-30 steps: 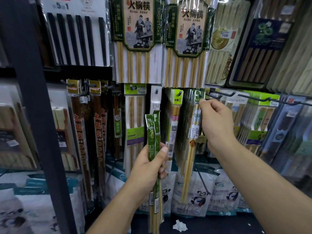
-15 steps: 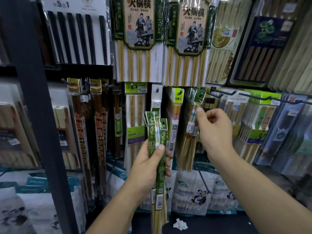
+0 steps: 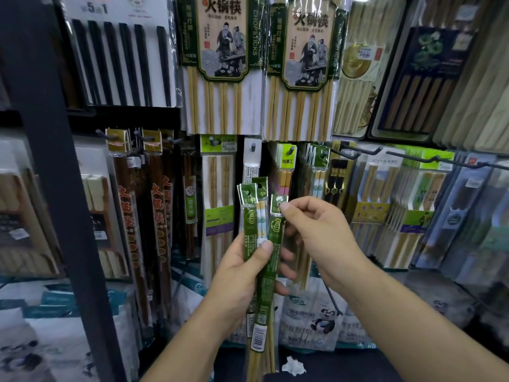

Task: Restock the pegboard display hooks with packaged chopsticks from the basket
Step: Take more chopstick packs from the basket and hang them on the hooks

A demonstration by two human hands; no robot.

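Gripping a bundle of green-sleeved chopstick packs [image 3: 249, 216] upright in front of the display, the left hand [image 3: 239, 277] has its fingers curled round the back of the bundle. Its thumb is pressed flat across the front, about halfway down the green sleeves. The packs fan apart a little at the top, so three header tabs show at different heights. Their bare bamboo ends hang down below the wrist.

The right hand [image 3: 319, 232] reaches in from the right and pinches the header tab of the rightmost pack [image 3: 275, 238]. The thumb tip sits on the front of the tab, and the finger opposing it is hidden behind. The remaining fingers are loosely curled; I cannot tell whether they touch anything. This pack is also inside the left hand's grip lower down, so both hands are on it.

Just above and to the right of the hands, hanging packs [image 3: 321, 158] with a similar green header sit on a peg of the display. A long black hook [image 3: 347, 150] juts out beside them. Large ten-pair packs [image 3: 223, 64] hang in the row above. A dark post [image 3: 55, 188] stands at the left, panda-printed bags [image 3: 322, 321] sit low behind the arms, and a crumpled paper [image 3: 296, 365] lies below.
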